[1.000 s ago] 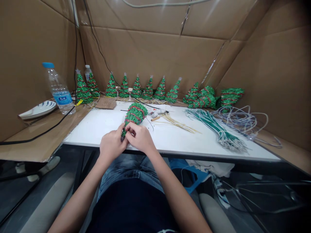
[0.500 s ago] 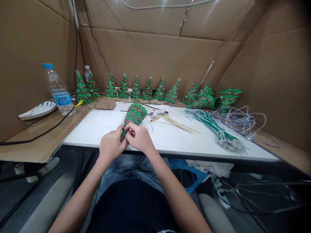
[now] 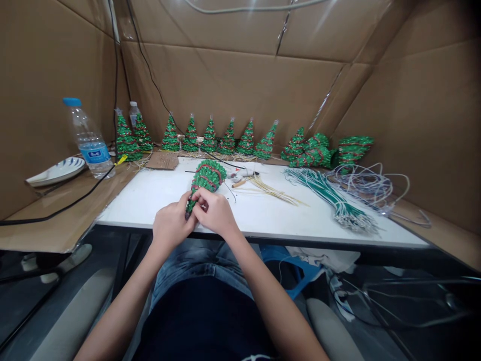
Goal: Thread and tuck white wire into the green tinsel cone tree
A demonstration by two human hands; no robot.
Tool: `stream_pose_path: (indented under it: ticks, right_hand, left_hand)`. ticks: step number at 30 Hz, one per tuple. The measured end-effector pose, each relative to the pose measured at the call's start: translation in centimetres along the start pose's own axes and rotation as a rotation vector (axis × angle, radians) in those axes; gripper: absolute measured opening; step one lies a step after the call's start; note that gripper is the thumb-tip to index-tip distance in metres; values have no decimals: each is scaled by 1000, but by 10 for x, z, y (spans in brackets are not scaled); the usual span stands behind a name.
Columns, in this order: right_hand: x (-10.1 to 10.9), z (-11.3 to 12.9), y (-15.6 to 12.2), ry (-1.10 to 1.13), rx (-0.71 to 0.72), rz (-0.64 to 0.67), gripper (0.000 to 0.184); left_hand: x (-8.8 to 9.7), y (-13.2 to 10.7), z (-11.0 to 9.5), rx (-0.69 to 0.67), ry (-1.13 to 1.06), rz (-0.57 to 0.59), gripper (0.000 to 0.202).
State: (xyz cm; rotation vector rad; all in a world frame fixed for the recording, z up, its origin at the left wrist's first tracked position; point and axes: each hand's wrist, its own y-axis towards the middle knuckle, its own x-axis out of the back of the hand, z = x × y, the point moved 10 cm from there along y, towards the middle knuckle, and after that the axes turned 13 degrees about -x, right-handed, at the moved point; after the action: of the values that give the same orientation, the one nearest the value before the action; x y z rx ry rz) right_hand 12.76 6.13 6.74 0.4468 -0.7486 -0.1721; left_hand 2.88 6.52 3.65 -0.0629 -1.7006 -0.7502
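Observation:
A small green beaded tree (image 3: 206, 178) with red bands lies tipped over, its wide base pointing away from me and its tip toward me. My left hand (image 3: 171, 224) and my right hand (image 3: 215, 213) are closed together around its narrow tip, just above the front edge of the white table (image 3: 150, 193). The fingertips are pinched on the tip; what else they hold is hidden.
A row of several finished green trees (image 3: 210, 136) stands along the cardboard back wall, with more lying at the right (image 3: 323, 149). Green wires (image 3: 330, 195), white cables (image 3: 370, 185) and straw-coloured sticks (image 3: 274, 191) lie on the table's right. A water bottle (image 3: 88, 138) and plate (image 3: 56, 171) sit at the left.
Both hands stay closed on the tree's tip, with only small finger movement. The view has shifted slightly.

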Motion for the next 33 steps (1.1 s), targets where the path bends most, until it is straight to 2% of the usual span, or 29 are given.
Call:
stream_pose_path:
  ticks: [18,33]
  right_hand:
    - [3,1,-1,46,29,-31,12]
    - [-1,1,-1,6,21,1,10]
  left_hand:
    - [1,0,-1,-8,11,-11,51]
    - [2,0,-1,-11,8,-28,50]
